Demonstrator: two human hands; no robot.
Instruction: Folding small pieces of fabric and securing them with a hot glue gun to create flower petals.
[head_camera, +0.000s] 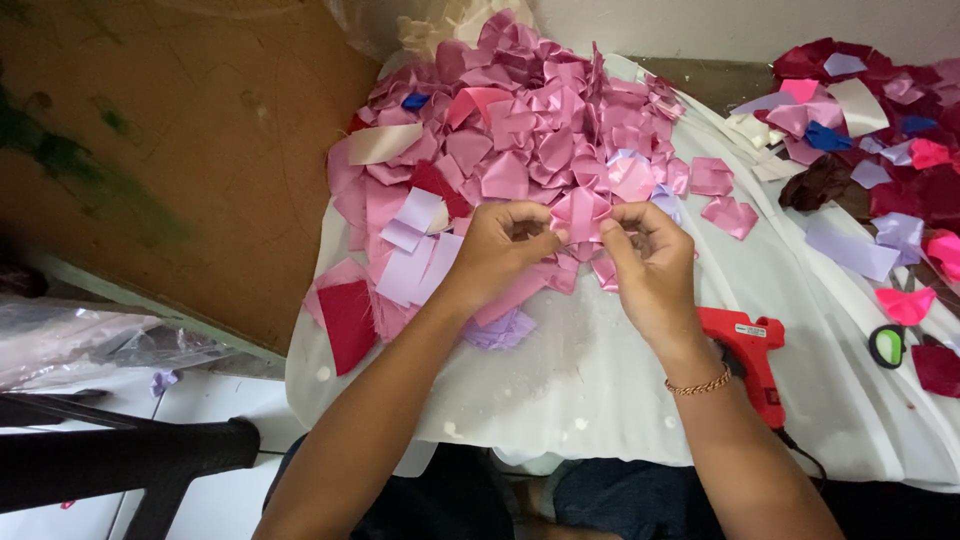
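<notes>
Item: one folded pink ribbon piece (581, 213), centre frame, pinched by both our left hand (497, 248) and right hand (651, 262). Risk, we judge: the slippery fold springs open. Count: one red glue gun (748, 352) lower right; pink heap (520, 120), uncountable.

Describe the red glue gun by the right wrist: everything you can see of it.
The glue gun looks like red plastic with a pale label on its upper body. It lies flat on the white cloth, just right of the right hand, whose forearm and bracelet cover its left part. The body points up-left; the handle runs down toward the near edge, where a dark cord leaves it. The nozzle is hidden. No hand grips it.
</notes>
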